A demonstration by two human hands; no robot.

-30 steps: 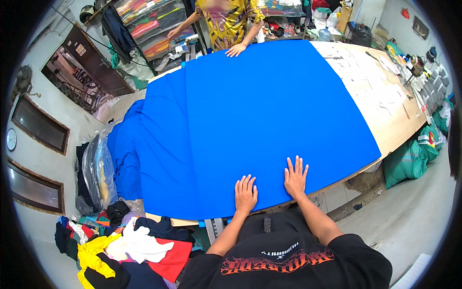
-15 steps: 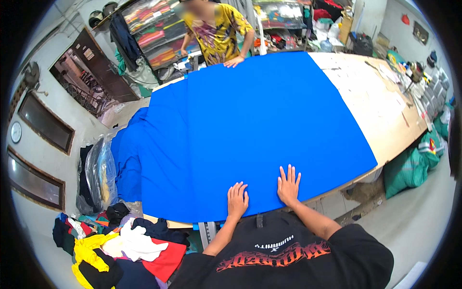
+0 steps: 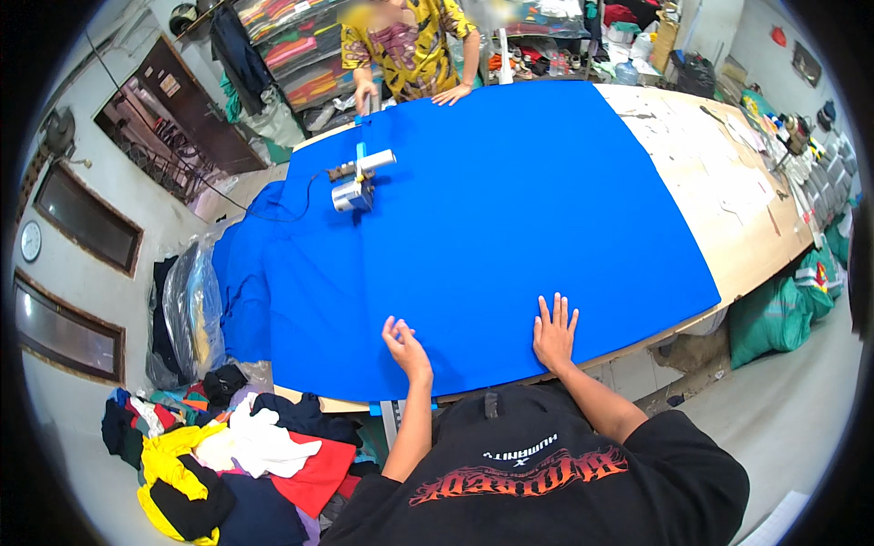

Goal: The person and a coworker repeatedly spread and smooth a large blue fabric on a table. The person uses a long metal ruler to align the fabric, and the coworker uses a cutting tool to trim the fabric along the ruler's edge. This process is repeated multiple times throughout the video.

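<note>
The blue cloth point(image 3: 528, 209) is covering the middle of the frame, lying smooth to the right of a long upright ridge line and wrinkling to the left of it, where its folds are sagging off toward the clothes pile. Under it the pale wooden table point(image 3: 701, 182) is showing at the right. At bottom centre-left, the person's left hand point(image 3: 408, 355) is hovering just over the cloth near that ridge, touching nothing that can be made out (a soft shadow is falling beside it), its fingers bending loosely and pinching nothing. The right hand point(image 3: 553, 337) is resting palm down on the cloth near the lower edge, right of centre, its fingers spreading and pointing up the frame. In the upper left of the cloth, a silver machine point(image 3: 353, 193) with a white handle is sitting on the ridge line, and its dark cord point(image 3: 287, 221) is trailing leftward. At the top, a co-worker in a yellow patterned shirt point(image 3: 410, 55) is standing by the far edge, laying one hand point(image 3: 452, 94) on the cloth; whether the fingers of the other hand point(image 3: 365, 96) are gripping anything, I cannot tell. Mixed clothes point(image 3: 264, 446) are heaping up at lower left.
</note>
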